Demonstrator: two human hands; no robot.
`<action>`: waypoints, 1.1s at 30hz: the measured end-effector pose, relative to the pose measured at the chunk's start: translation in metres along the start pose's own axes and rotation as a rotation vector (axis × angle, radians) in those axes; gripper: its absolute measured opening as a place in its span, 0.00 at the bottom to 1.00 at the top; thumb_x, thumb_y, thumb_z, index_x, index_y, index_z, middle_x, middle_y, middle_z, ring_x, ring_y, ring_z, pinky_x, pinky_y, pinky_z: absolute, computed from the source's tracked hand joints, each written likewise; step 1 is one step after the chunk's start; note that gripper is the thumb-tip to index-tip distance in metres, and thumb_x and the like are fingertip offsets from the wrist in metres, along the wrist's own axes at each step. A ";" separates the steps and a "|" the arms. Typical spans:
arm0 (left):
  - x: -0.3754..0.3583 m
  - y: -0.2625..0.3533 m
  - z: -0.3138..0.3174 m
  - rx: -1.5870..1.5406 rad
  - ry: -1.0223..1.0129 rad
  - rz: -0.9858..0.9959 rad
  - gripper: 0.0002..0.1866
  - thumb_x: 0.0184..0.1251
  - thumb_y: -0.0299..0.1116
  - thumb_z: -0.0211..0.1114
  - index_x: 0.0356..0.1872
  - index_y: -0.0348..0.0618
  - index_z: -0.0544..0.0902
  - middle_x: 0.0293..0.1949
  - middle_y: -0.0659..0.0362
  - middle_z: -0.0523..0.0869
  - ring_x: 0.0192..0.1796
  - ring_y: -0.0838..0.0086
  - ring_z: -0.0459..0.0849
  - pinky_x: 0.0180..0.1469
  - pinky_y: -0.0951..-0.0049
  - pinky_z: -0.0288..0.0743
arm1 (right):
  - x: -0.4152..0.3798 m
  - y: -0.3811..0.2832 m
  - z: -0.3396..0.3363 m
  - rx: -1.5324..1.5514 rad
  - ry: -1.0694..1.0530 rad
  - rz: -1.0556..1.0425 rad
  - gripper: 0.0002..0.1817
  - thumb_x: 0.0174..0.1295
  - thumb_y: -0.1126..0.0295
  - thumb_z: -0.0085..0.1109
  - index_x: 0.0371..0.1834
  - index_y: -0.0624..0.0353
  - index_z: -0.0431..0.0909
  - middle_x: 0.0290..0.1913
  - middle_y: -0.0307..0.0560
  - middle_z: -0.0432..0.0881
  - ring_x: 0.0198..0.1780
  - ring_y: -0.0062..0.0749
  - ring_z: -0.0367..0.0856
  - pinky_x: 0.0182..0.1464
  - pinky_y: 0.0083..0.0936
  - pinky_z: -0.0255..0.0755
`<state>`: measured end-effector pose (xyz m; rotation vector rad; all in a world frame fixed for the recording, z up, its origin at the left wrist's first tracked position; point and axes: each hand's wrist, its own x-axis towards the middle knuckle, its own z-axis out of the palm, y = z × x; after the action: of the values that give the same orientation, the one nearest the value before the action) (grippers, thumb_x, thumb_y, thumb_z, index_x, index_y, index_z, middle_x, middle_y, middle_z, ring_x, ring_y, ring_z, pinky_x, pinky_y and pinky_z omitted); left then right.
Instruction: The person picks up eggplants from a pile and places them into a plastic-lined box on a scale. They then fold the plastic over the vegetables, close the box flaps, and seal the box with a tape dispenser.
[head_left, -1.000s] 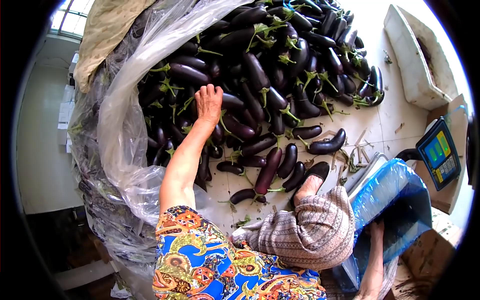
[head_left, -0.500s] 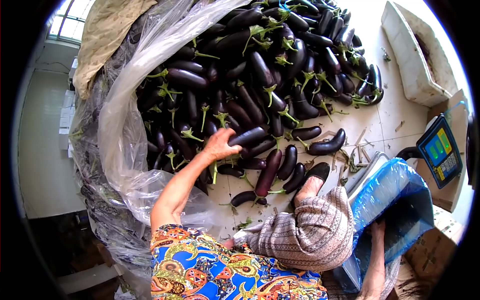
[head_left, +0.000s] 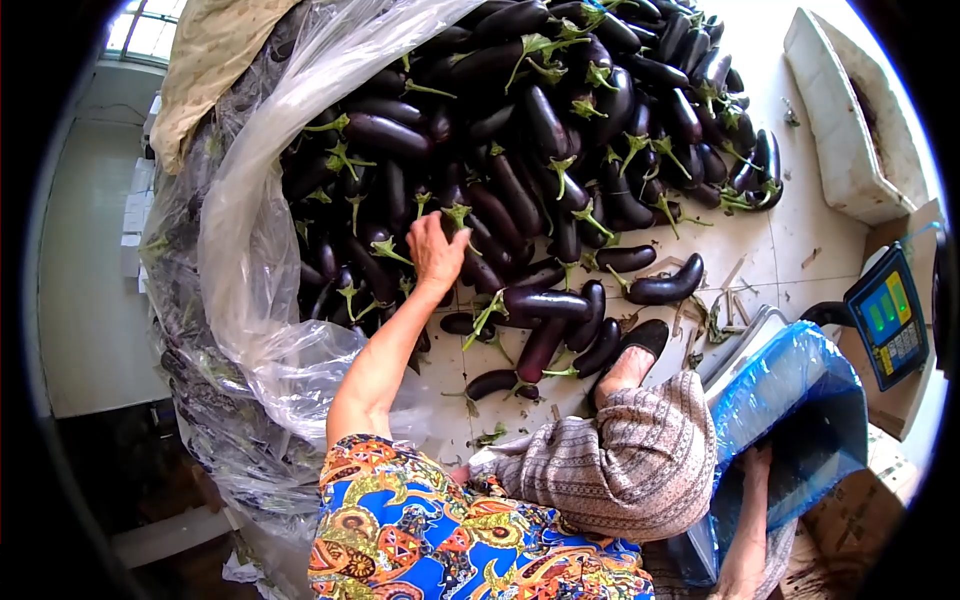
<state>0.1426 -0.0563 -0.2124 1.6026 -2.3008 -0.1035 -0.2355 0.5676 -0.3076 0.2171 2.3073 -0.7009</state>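
Note:
My left hand [head_left: 437,252] is at the lower part of the eggplant pile, its fingers and thumb curled around the stem end of an eggplant [head_left: 452,188] that still lies among the others. Just to the right, a glossy eggplant [head_left: 547,303] rests across several loose ones, its green stem pointing left. My right hand [head_left: 757,462] reaches into a blue plastic bag [head_left: 775,365] at the lower right; the bag's shadow and folds hide the fingers. More eggplants [head_left: 668,284] lie on the tiles near my foot.
Clear plastic sheeting [head_left: 245,240] borders the pile on the left. A digital scale display [head_left: 885,310] stands at the right, beyond the bag. Behind it is a white foam box [head_left: 840,130]. My shoe [head_left: 645,340] is close to the loose eggplants; dry scraps litter the floor.
My left hand has let go of the glossy eggplant, which now lies lower right on the loose ones. The hand has moved up to another stem end. My right hand stays in the bag.

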 end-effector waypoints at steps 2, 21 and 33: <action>-0.006 -0.013 0.008 -0.033 0.043 -0.132 0.34 0.56 0.39 0.73 0.62 0.36 0.71 0.58 0.43 0.73 0.61 0.48 0.70 0.66 0.52 0.63 | -0.001 0.001 -0.004 -0.002 0.000 -0.021 0.33 0.66 0.63 0.60 0.72 0.56 0.58 0.44 0.56 0.84 0.27 0.37 0.84 0.22 0.28 0.77; -0.150 0.028 -0.062 -1.882 -0.633 -0.965 0.28 0.68 0.41 0.68 0.62 0.32 0.72 0.55 0.48 0.80 0.55 0.59 0.81 0.56 0.58 0.81 | -0.019 -0.043 -0.005 -0.157 -0.051 -0.035 0.29 0.66 0.61 0.60 0.65 0.63 0.62 0.39 0.59 0.84 0.25 0.45 0.85 0.22 0.34 0.81; -0.115 0.082 -0.074 -1.609 -1.170 -0.472 0.34 0.67 0.42 0.64 0.71 0.45 0.64 0.54 0.57 0.81 0.47 0.70 0.83 0.48 0.69 0.77 | -0.112 -0.114 -0.039 -0.066 -0.241 -0.323 0.20 0.62 0.64 0.60 0.51 0.69 0.76 0.39 0.52 0.85 0.36 0.33 0.83 0.32 0.27 0.81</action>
<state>0.1275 0.0893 -0.1483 0.9758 -1.1106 -2.6278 -0.2142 0.4978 -0.1603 -0.2643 2.1480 -0.7620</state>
